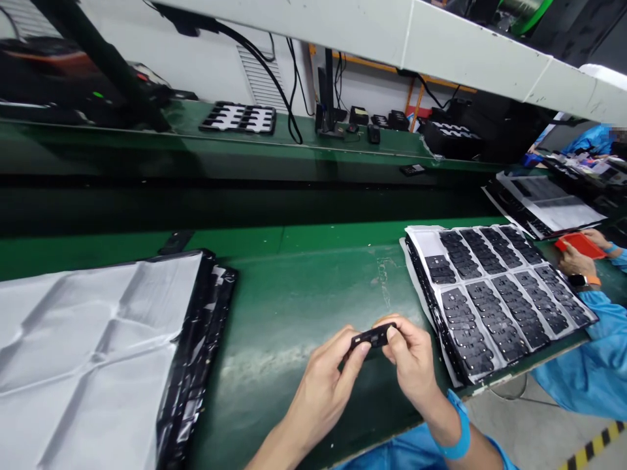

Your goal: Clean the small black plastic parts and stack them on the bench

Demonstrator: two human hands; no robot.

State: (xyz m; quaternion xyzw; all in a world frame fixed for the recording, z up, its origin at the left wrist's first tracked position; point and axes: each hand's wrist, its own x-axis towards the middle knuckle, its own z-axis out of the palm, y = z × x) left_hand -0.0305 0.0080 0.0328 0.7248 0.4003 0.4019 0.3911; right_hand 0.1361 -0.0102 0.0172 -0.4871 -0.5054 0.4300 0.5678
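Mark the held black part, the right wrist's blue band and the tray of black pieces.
Black part (374,336): head view, visible middle.
Blue band (463,427): head view, outer surface.
Tray of black pieces (425,243): head view, bare corner area.

The single view looks out from a camera on the person's head, facing forward and down across the table (294,287). The left grip (323,382) and right grip (411,359) enter from below, centre to right, near enough for separate fingers to show. The angle is wide: a white sheet (63,339) is cut off at the left edge, and a tray (425,245) lies to the right, seen obliquely from above. A pale beam (362,26) crosses the top, and beneath it the view reaches back to a ledge (235,149). Both slope down toward the right; whether the camera is tilted or turned sideways cannot be told. A co-worker's hand (578,264) shows near the right edge, farther off.
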